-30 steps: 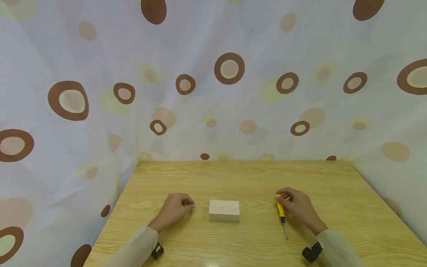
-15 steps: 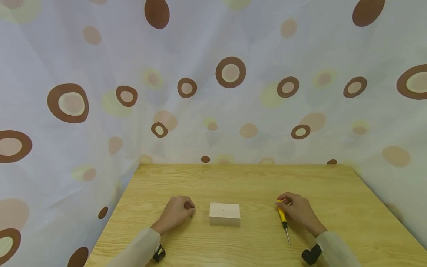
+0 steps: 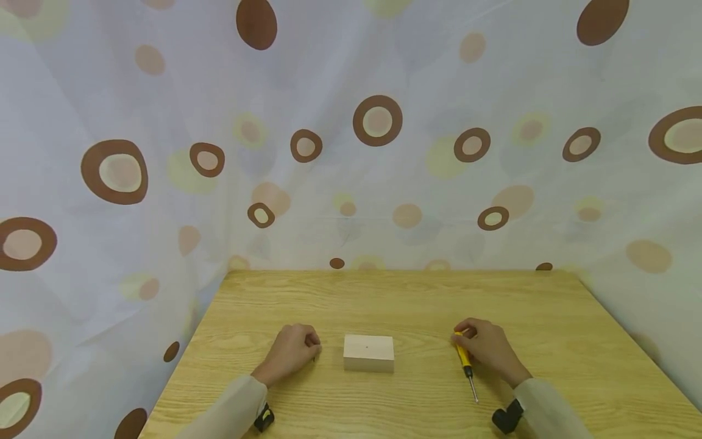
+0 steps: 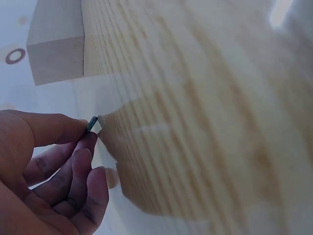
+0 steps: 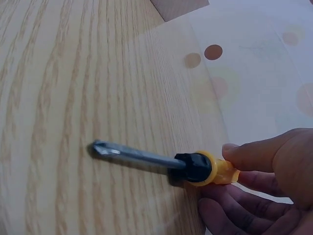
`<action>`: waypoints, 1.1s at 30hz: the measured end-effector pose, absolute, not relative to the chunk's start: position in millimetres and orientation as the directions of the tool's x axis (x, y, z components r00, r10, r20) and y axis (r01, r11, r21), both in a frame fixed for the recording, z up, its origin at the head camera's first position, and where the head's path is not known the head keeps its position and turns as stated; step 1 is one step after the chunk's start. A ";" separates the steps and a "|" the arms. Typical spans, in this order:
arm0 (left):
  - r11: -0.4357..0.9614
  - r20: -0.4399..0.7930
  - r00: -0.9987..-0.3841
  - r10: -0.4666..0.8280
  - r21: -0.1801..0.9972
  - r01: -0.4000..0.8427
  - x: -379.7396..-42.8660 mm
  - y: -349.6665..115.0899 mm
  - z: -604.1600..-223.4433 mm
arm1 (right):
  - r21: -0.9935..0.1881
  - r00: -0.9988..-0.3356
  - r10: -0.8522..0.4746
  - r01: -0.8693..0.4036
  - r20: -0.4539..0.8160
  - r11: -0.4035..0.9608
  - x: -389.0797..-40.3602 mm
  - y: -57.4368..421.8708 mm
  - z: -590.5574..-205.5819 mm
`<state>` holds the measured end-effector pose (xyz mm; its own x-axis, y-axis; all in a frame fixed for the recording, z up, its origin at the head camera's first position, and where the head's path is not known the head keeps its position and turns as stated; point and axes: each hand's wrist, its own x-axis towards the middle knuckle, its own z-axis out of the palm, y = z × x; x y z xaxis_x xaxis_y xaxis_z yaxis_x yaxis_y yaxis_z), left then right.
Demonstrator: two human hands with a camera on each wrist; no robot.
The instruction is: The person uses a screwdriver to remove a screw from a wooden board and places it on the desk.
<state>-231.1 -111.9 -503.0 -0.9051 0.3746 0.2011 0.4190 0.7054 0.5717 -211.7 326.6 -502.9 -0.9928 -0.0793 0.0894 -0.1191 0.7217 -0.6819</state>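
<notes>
In the head view my left hand [image 3: 290, 349] rests at the left of a pale wooden block [image 3: 368, 353] with a small dark hole in its top. Thumb and forefinger pinch a small, thin, dark screw [image 4: 92, 123], mostly covered by the fingertips, just above the tabletop. To the right of the block, my right hand [image 3: 490, 347] pinches the yellow handle end of a screwdriver [image 3: 465, 363]. Its black collar and metal shaft point toward the near edge. The right wrist view shows a cross-shaped tip on the screwdriver's shaft [image 5: 142, 156], close to the wood surface. Neither hand touches the block.
The wood-grain table [image 3: 406, 305] reaches back to a white curtain [image 3: 340, 177] with brown and beige circles, which also hangs at both sides. A black wrist camera [image 3: 264, 418] sits on the left wrist, another black camera [image 3: 507, 417] on the right.
The head view has tilted slightly, so everything sits a little lower in it. The screwdriver's tip has swung slightly to the right. Both hands keep their holds.
</notes>
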 end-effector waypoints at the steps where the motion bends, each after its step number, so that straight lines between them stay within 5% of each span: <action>1: 0.709 0.201 -0.906 0.374 0.568 0.418 -231.3 -111.8 -503.4 | -0.679 -0.993 -0.081 -0.120 0.089 0.724 -212.0 326.3 -503.2; 33: 0.717 0.179 -0.910 0.375 0.566 0.407 -233.6 -109.0 -499.1 | -0.686 -0.990 -0.107 -0.141 0.091 0.713 -214.6 321.5 -499.6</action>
